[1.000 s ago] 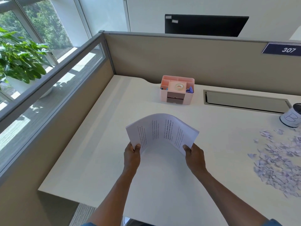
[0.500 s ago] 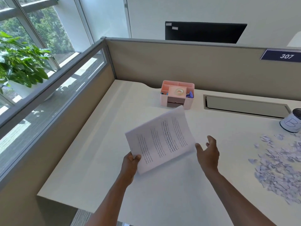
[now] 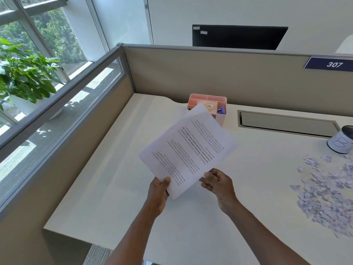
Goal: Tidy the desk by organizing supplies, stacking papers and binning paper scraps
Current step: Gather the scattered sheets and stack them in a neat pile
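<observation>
Right hand (image 3: 219, 185) has returned to the printed papers (image 3: 188, 150), both hands pinching the near edge beside left hand (image 3: 158, 190); partition sign (image 3: 328, 64) reads 307

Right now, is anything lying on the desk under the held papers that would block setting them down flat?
Nothing visible does. The papers are held above bare desk by the left hand and right hand. The pink organizer stands behind them; the paper scraps lie well off to the right.
</observation>
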The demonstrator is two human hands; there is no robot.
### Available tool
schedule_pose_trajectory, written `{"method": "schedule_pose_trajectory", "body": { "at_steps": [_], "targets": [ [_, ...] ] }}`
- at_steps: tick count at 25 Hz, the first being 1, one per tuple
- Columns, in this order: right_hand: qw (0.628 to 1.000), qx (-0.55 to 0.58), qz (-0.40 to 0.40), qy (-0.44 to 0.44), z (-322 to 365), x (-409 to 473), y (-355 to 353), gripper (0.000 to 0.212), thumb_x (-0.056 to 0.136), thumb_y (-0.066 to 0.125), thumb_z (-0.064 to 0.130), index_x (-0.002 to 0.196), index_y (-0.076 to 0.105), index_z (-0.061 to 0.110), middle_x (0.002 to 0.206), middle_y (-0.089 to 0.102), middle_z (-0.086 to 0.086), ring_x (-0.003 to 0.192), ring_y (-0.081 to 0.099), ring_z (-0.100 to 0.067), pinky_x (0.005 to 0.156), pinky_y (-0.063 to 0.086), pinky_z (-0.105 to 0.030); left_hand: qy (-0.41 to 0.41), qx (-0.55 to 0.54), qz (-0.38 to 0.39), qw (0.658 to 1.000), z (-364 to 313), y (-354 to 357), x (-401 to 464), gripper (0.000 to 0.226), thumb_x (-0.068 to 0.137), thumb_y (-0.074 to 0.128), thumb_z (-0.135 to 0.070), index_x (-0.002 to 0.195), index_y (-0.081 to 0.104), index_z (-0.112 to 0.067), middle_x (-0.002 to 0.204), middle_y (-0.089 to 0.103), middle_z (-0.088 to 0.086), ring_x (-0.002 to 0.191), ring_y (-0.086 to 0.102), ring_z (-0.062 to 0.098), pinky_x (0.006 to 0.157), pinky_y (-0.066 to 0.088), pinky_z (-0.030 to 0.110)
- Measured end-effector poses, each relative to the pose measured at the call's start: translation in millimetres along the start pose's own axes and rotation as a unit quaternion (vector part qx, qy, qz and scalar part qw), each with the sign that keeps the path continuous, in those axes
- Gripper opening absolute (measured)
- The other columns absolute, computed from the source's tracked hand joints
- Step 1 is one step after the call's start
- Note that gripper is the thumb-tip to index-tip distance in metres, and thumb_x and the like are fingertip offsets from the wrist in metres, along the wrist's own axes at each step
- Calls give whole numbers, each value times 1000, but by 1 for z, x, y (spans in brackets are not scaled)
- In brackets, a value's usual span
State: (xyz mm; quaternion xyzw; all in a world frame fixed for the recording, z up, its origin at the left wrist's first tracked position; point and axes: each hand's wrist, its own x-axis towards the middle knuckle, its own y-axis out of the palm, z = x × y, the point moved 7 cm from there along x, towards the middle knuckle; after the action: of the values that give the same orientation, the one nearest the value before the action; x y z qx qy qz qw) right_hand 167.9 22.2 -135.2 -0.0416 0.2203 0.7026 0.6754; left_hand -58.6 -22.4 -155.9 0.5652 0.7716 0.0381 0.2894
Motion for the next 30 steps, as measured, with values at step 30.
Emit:
{"method": "schedule_pose_trajectory", "body": {
  "at_steps": [30],
  "targets": [
    [919,-237,298,-101,146,-14,22,21,83,74,15,104,75,11,101,76,-8,87,72,-19,68,56,-27,-179,54,234,954,-27,40,9,62,96,56,-54,142,56,-13,145,56,14,135,52,32,110,45,49]
  ]
}}
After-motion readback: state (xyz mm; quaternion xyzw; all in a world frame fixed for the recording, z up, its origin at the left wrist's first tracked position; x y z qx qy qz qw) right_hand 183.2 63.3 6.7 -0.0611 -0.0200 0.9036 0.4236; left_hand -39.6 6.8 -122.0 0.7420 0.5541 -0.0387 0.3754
